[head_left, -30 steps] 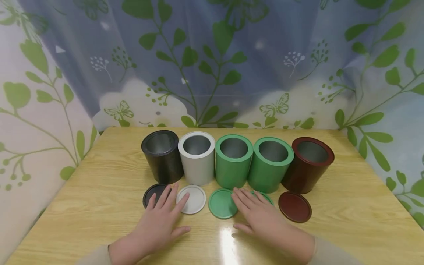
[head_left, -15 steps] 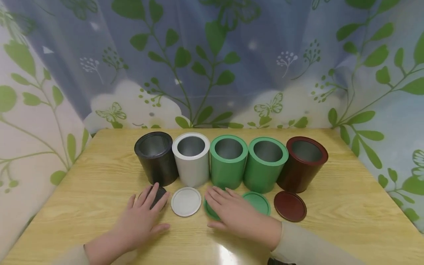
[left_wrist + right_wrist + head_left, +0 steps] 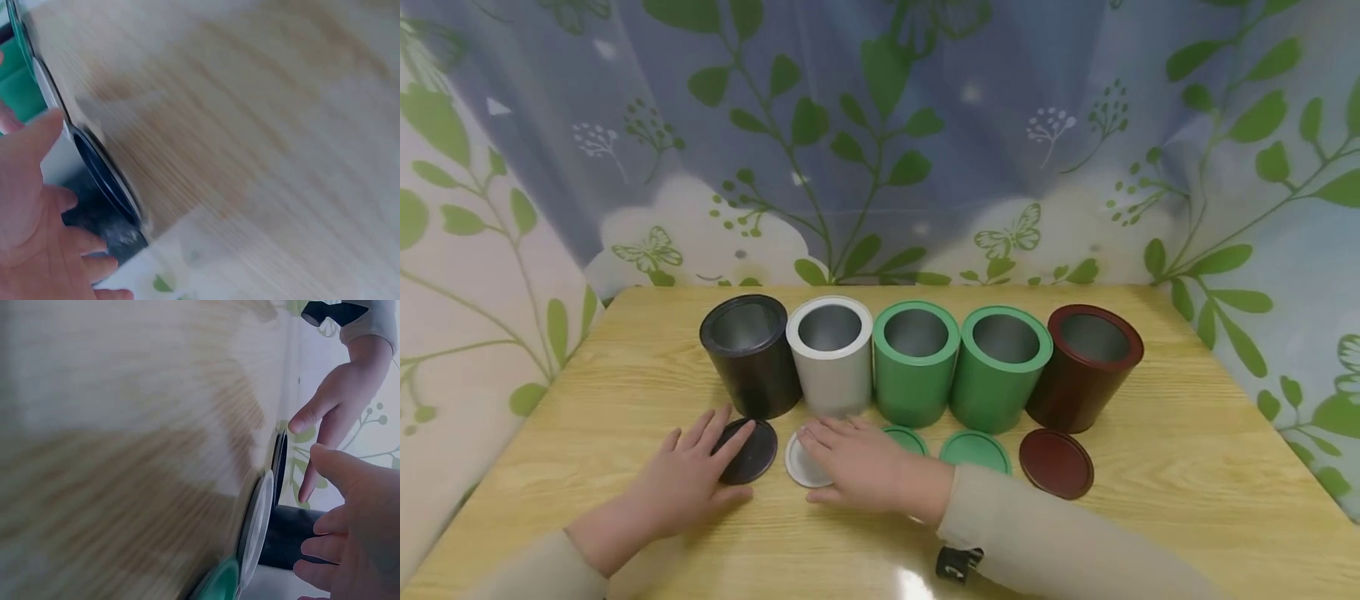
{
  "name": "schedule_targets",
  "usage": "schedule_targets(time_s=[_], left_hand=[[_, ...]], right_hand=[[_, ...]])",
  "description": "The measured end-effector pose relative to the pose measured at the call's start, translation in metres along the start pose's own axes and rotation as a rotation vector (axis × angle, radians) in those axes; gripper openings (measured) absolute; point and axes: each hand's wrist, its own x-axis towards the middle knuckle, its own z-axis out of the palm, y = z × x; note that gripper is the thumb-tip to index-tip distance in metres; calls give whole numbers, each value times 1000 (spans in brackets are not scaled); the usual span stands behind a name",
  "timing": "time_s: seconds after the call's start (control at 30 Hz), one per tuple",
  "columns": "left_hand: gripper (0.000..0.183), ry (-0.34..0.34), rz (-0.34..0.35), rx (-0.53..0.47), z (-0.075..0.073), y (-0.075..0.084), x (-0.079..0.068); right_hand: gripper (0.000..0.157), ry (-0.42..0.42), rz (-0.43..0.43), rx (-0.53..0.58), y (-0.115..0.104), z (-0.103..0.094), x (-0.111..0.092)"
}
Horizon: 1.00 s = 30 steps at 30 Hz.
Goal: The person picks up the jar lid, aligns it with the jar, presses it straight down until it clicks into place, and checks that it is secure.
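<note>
My left hand (image 3: 688, 475) is over the left edge of the black lid (image 3: 754, 454), its fingers extended and spread. My right hand (image 3: 868, 468) reaches across the white lid (image 3: 803, 462) and hides part of it, fingers nearly straight. A green lid (image 3: 908, 439) is partly covered by the right hand. Another green lid (image 3: 976, 452) and a dark red lid (image 3: 1056, 464) lie to its right. Neither hand grips anything. In the right wrist view, the right palm (image 3: 369, 531) appears raised off the white lid (image 3: 256, 528); exact contact cannot be told.
Behind the lids stand uncovered cans in a row: black (image 3: 758, 379), white (image 3: 833, 379), green (image 3: 913, 387), green (image 3: 998, 390) and dark red (image 3: 1075, 390). They sit on a wooden table (image 3: 1180, 500) backed by a leaf-patterned curtain (image 3: 880, 167).
My right hand has moved left from the green lids, over the nearer green one, to the white lid. The left hand has shifted slightly left across the black lid. Cans and lids keep their arrangement.
</note>
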Motion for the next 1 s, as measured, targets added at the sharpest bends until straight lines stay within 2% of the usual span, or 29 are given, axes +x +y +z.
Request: schedule_targets(time_s=[0.3,0.43,0.5,0.73,0.9,1.0], left_hand=[[70,-103,41,-9,7,-17,5],[65,-166,70,-31,8,-18,7],[62,-176,99,-35,6,-15,7],[51,-99,221,-24,5,-11,5],[47,-76,253,-51,11,-12,4],[44,-39,258,-70,12,-12,4]], right_hand=[[73,-114,23,-80,-17,3,42],[73,-164,44,-110,-22,5,54],[72,-194,57,-108,-24,7,58],[68,-238,45,-136,-29,15,66],[61,-229,7,-108,-28,17,65],[57,-204,-12,-90,-26,15,64]])
